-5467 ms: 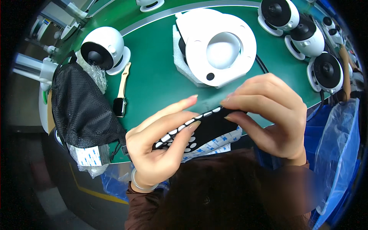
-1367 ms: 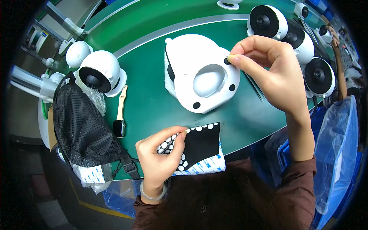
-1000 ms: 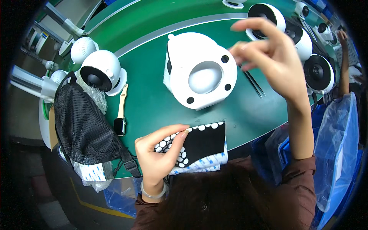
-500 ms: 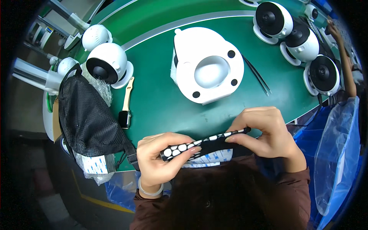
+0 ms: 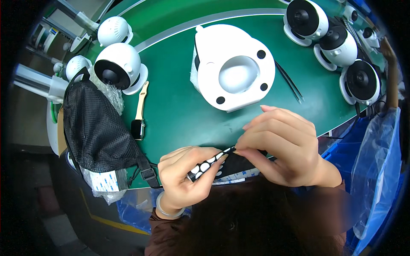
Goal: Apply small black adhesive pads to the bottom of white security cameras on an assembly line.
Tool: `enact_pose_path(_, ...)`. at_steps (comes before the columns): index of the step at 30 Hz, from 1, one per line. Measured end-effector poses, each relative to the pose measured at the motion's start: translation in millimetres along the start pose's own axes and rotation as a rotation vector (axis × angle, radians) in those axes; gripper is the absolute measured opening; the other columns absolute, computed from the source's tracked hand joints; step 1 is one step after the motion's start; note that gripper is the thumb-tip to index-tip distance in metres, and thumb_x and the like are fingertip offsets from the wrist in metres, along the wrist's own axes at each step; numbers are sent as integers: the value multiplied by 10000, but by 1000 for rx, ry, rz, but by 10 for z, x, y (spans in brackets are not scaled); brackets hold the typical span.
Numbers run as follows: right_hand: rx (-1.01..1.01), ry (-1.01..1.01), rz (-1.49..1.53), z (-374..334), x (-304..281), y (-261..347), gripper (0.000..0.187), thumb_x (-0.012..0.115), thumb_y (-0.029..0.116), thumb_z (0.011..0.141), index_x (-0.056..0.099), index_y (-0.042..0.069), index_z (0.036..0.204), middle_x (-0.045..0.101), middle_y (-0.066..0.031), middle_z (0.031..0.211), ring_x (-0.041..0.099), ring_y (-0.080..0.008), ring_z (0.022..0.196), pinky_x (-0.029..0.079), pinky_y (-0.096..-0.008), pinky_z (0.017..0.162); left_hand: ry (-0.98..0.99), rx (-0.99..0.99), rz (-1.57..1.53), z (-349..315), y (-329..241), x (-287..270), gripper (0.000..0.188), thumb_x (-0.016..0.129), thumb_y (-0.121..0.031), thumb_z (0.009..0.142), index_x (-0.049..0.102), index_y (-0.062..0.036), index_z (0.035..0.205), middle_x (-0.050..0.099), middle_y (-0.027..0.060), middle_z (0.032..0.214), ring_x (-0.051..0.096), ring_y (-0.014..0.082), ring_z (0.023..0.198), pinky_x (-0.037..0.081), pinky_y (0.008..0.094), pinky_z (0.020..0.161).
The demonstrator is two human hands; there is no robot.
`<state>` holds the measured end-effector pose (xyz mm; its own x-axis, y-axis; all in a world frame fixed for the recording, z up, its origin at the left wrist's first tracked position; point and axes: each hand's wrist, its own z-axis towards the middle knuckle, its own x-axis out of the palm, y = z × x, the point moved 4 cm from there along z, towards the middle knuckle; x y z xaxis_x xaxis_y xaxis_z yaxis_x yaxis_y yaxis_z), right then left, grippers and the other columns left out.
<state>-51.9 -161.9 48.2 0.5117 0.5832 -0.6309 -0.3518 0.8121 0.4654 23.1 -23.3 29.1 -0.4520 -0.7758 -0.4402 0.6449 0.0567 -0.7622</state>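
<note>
A black sheet with white round spots is folded or curled between my hands, near the table's front edge. My left hand is closed round its left part, thumb on the near side. My right hand pinches the sheet's upper edge between thumb and index finger, close to my left fingertips; the other fingers are bent above. Beyond them, a white camera lies with its round base turned up, showing black round pads and a hollow. Under my hands, a blue-and-white printed sheet shows partly.
Black tweezers lie right of the white camera. To the left are a smartwatch, a black mesh bag and white cameras. More cameras stand at right, above a blue bin lined with plastic. Another person's arm shows far right.
My right hand has moved left along the sheet, from its right end to beside my left fingertips. My left hand has shifted slightly right, still holding the sheet.
</note>
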Motion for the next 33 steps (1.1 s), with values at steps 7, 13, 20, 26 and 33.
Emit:
enact_pose_path(7,-20,22,-41,46,37,20,206,701,46,579,590,89,747,590,-9,704,596,-169,705,470,-358,761,-10,28,76,-14,-20,-34,154,653,78,581,589,5,701,571,98,579,568,206,498,416,237,481)
enact_pose_path(13,-261,45,-287,-14,67,216,57,584,74,681,570,37,722,624,-78,792,615,-229,812,452,-410,820,-44,-171,-27,-23,84,-49,91,643,52,642,580,21,701,584,87,602,568,123,518,412,212,491)
enact_pose_path(20,-99,-220,-127,554,-199,-95,63,628,18,672,592,3,722,594,-166,996,581,-220,924,431,-300,788,-148,-335,-145,-76,317,-74,61,611,51,718,557,32,696,565,7,601,491,25,546,364,157,490)
enact_pose_path(26,32,-85,-61,703,-49,-222,74,612,48,714,581,-18,726,621,-137,926,600,-185,826,438,-251,723,-127,-356,-120,-68,365,-74,60,623,49,700,568,24,698,569,10,563,502,26,512,362,162,464)
enact_pose_path(33,133,0,-52,748,-42,-216,66,607,41,723,577,-17,726,623,-128,919,573,-135,797,431,-232,724,-108,-320,-115,-80,405,-97,66,629,48,694,570,19,696,562,14,553,500,29,506,360,169,460)
